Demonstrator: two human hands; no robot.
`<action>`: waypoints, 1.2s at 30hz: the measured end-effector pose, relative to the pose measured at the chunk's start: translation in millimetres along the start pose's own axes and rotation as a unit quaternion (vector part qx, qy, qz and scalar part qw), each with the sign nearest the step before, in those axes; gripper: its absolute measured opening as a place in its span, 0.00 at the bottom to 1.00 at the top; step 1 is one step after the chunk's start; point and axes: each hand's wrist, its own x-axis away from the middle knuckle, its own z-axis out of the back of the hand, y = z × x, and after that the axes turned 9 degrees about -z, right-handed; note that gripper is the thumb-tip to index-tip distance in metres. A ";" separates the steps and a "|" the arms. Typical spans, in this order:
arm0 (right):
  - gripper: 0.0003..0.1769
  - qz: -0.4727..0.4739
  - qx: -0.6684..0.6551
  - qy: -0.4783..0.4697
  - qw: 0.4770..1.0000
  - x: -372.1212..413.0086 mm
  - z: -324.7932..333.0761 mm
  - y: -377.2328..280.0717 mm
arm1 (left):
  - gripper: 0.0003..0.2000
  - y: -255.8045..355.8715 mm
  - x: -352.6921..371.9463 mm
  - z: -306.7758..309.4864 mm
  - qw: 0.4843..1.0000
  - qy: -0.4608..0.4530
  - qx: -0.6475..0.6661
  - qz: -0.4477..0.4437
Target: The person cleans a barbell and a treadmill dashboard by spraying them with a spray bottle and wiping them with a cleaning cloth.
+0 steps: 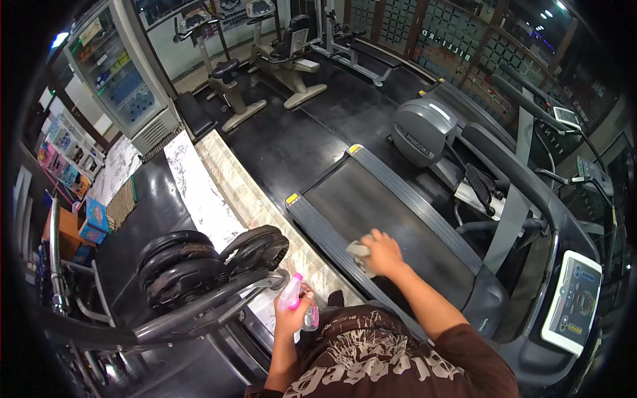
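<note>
My left hand (pixel 292 317) is wrapped round a spray bottle (pixel 292 292) with a pink top, held upright close to my body. A crumpled greyish cloth (pixel 359 255) is gripped in my right hand (pixel 383 253), which reaches out over the near side of the treadmill. Below that hand the treadmill's dark belt (pixel 391 215) stretches between ribbed grey side rails (pixel 417 205). Just left of the bottle is the rounded end of a metal bar (pixel 279 278) on a weight machine.
Black weight plates (pixel 179 265) sit on the machine at my left. The treadmill console (pixel 574 302) stands at right, with an elliptical trainer (pixel 424 131) beyond the belt. Exercise bikes (pixel 229 93) and a glass-door fridge (pixel 123 73) are at the back. A raised tiled ledge (pixel 232 176) runs alongside.
</note>
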 end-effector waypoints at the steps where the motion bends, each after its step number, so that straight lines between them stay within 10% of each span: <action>1: 0.21 -0.019 -0.043 -0.008 0.999 19.4 7.7 13.1 | 0.11 2.1 3.3 -0.4 1.000 0.001 0.006 0.010; 9: 0.21 -0.194 -0.063 -0.030 0.979 168.8 65.7 86.5 | 0.10 -7.0 10.7 12.2 0.998 0.046 0.002 0.041; 16: 0.26 -0.026 -0.133 0.079 0.988 113.0 3.2 104.4 | 0.10 12.3 -1.1 -4.1 1.000 0.025 0.012 -0.003; 24: 0.30 -0.142 -0.346 -0.171 0.912 -45.8 -70.3 103.8 | 0.12 24.0 28.7 -33.2 1.000 0.002 -0.013 -0.012; 36: 0.22 -0.118 -0.402 -0.237 0.876 92.5 -34.9 206.6 | 0.09 8.3 104.2 -136.2 0.999 -0.005 -0.033 0.030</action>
